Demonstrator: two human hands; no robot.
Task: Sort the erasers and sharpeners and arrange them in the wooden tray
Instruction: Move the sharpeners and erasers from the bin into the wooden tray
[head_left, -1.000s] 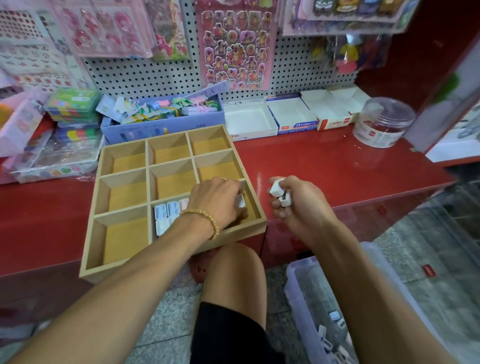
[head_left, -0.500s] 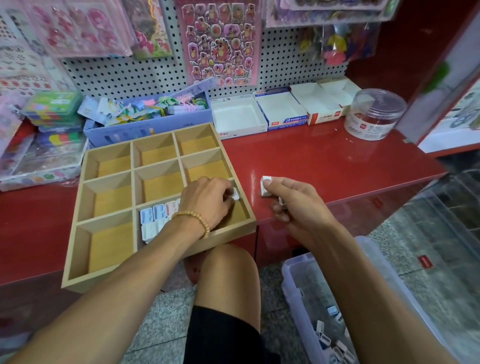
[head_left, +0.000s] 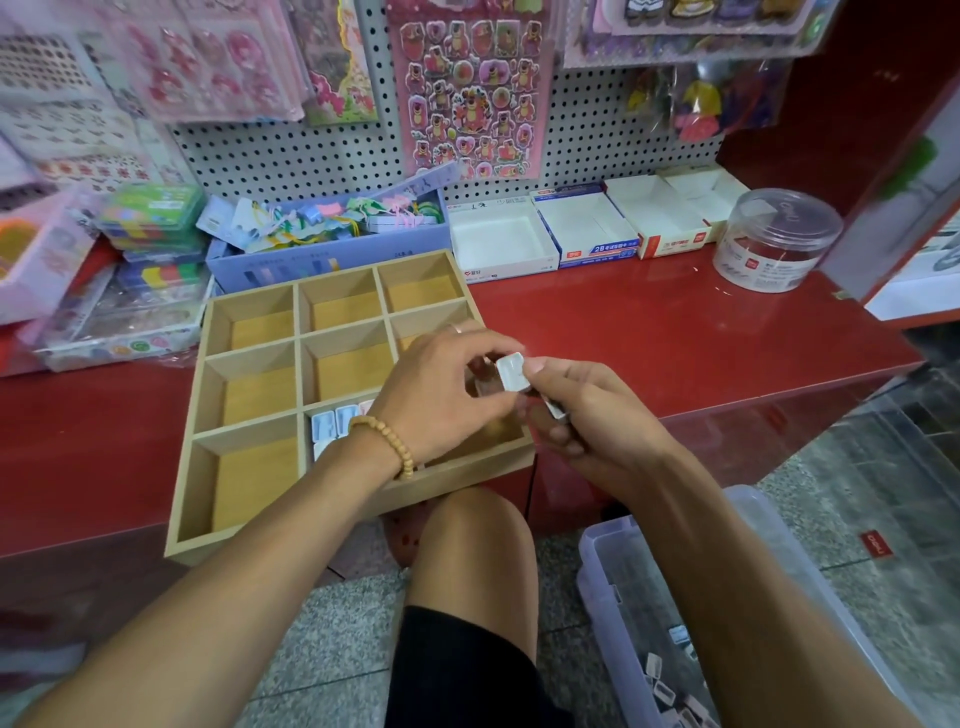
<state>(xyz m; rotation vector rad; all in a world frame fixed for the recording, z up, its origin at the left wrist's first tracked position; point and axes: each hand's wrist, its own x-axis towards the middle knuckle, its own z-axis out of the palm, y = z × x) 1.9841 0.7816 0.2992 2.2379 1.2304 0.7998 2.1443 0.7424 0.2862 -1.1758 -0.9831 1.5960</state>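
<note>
Both hands, left hand (head_left: 447, 395) and right hand (head_left: 587, 421), are pinching a white piece (head_left: 513, 372) above the wooden tray (head_left: 249, 457), one compartment barely begun, eight bare.

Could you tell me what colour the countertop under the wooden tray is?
Glossy red countertop, clearest in the head view.

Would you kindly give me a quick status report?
Both hands, left hand and right hand, pinch one small white piece over wooden tray. A few pieces already placed. Nothing blocking.
</note>
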